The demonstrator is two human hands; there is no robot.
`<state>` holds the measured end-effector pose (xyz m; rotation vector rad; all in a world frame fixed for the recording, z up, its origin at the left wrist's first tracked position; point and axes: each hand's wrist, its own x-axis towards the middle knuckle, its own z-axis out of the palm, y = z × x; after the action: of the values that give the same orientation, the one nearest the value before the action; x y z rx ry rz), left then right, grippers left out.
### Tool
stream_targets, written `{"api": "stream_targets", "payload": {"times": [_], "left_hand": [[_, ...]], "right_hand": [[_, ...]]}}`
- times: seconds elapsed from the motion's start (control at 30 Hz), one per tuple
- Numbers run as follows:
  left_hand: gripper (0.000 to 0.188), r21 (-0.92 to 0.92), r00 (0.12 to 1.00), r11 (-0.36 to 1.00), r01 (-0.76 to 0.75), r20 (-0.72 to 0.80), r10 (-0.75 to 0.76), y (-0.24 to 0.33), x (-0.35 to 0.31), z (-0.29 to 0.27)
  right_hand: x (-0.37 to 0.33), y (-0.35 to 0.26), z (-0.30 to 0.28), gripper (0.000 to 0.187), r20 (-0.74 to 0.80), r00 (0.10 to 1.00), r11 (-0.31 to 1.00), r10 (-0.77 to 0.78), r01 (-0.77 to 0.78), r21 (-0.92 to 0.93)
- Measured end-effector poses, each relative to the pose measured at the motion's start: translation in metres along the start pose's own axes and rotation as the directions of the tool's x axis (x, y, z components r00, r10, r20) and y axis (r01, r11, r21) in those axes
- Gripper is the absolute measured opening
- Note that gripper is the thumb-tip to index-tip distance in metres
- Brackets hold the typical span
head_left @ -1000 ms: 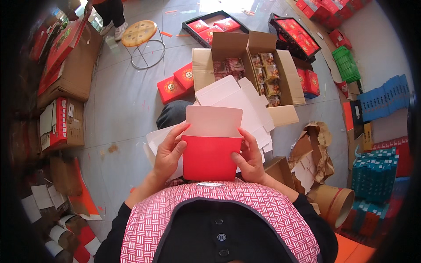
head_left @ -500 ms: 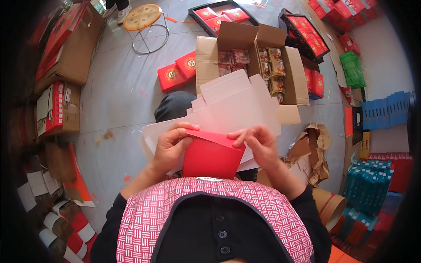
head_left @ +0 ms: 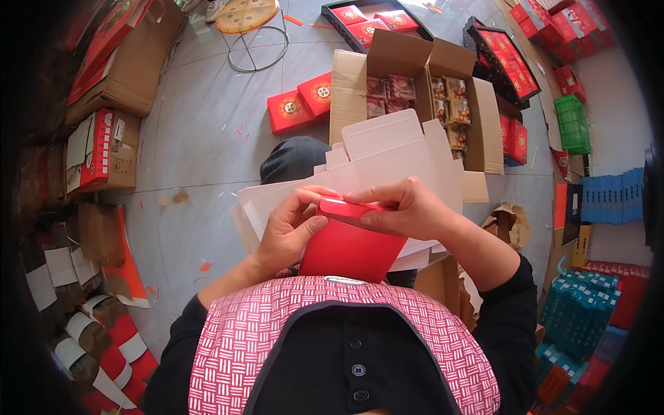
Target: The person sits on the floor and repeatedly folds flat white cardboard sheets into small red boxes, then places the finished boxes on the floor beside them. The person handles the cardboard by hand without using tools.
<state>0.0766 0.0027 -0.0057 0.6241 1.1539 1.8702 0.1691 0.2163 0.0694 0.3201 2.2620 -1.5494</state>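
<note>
I hold a small red cardboard box (head_left: 349, 249) upright in front of my chest. My left hand (head_left: 290, 228) grips its left side, thumb on the red face. My right hand (head_left: 401, 207) presses the top flap down, fingers over the upper edge. Under the box lies a stack of flat white box blanks (head_left: 387, 155), spread over my lap. The peak of my red-and-white chequered cap (head_left: 346, 332) hides the lower part of the box.
An open brown carton (head_left: 415, 97) with packets inside stands ahead. Two red boxes (head_left: 301, 104) lie on the grey floor to its left, near a round stool (head_left: 249, 21). Black trays of red boxes (head_left: 505, 55), cardboard cartons at left (head_left: 111, 145), blue crates at right (head_left: 609, 197).
The white flap that stood up from the box has been folded down. My right hand moved from the box's side onto its top edge. The view tilted slightly.
</note>
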Motion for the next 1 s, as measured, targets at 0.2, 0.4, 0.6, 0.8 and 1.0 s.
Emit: {"api": "stream_targets", "payload": {"times": [0.2,0.4,0.6,0.8,1.0], "left_hand": [[0.025,0.078,0.992,0.989,-0.127,0.009,0.126,-0.002,0.000,0.004],[0.022,0.533,0.978,0.822,-0.203,0.152,0.143,0.004,0.000,0.000],[0.019,0.552,0.984,0.815,-0.176,0.091,0.150,0.007,0.003,0.007],[0.016,0.522,0.986,0.845,-0.117,-0.044,0.164,-0.003,0.004,0.013],[0.016,0.501,0.989,0.861,-0.086,-0.063,0.135,-0.007,0.005,0.010]], "right_hand": [[0.001,0.019,0.011,0.032,-0.113,0.977,0.983,-0.182,0.185,0.012],[0.004,0.020,0.019,0.029,-0.201,0.948,0.969,-0.245,0.238,-0.059],[0.001,0.016,0.024,0.024,-0.225,0.955,0.981,-0.192,0.185,-0.051],[-0.003,0.038,0.023,0.019,-0.313,0.946,0.903,-0.085,0.206,0.377],[-0.031,0.066,0.032,0.023,-0.370,0.925,0.752,0.088,0.182,0.634]]}}
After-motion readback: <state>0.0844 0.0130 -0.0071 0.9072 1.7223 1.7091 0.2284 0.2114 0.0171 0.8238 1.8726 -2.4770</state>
